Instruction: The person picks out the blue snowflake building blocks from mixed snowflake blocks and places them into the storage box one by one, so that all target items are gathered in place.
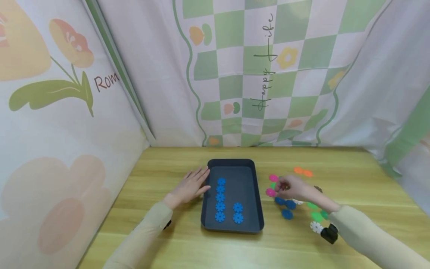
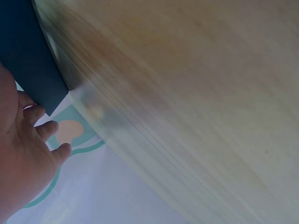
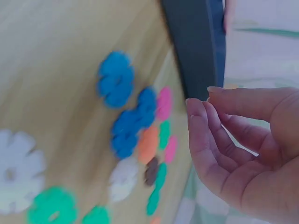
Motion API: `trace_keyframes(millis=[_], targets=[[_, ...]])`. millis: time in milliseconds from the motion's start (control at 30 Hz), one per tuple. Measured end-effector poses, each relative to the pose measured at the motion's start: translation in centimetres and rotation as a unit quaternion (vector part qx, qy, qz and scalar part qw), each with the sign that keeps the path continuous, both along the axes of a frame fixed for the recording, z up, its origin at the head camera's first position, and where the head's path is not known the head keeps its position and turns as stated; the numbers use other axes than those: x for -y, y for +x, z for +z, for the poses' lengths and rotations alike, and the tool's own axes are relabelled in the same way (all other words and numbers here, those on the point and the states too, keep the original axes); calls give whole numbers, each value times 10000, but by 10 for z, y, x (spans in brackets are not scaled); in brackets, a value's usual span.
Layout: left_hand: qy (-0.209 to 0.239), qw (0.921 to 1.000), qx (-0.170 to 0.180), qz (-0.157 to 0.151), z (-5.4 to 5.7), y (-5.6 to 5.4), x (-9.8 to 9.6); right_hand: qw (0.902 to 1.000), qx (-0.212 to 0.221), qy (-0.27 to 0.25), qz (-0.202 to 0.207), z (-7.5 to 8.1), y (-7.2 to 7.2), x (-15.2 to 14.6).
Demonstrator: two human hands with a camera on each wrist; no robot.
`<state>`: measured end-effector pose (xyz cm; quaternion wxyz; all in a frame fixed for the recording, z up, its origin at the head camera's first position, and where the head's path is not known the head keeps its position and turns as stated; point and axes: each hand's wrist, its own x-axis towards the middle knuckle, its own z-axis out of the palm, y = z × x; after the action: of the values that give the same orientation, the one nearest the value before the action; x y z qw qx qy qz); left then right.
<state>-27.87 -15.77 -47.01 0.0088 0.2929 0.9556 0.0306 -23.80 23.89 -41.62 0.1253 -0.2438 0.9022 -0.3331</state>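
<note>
A dark grey tray (image 1: 248, 194) lies on the table with blue snowflake discs inside: several (image 1: 220, 197) in a column on the left and two (image 1: 237, 213) at the lower right. My left hand (image 1: 189, 186) rests against the tray's left rim, fingers extended. Beyond the tray's right side, my right hand (image 1: 293, 187) hovers above loose discs. In the right wrist view its thumb and fingertips (image 3: 198, 109) come close together, and no disc shows between them. Three blue discs (image 1: 287, 214) lie just below that hand, with a pink disc (image 1: 270, 192) beside its fingertips.
Orange discs (image 1: 303, 171) lie farther back on the wooden table (image 1: 168, 157). Green discs (image 1: 316, 216) and a white disc (image 1: 316, 227) are near the right forearm, next to a black wrist device (image 1: 330, 234). A printed curtain (image 1: 231, 82) hangs behind the table.
</note>
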Motion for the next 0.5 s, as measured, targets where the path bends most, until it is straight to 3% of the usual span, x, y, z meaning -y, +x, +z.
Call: trace_keyframes(millis=[233,500], targets=[[-32,10000,55,-11,0,-1,-1,9982,-208,391,-395,-18,7,-29],[-20,10000,-34,-35,-2,-3,0,9955,-366,605,-638,-29,13,-38]])
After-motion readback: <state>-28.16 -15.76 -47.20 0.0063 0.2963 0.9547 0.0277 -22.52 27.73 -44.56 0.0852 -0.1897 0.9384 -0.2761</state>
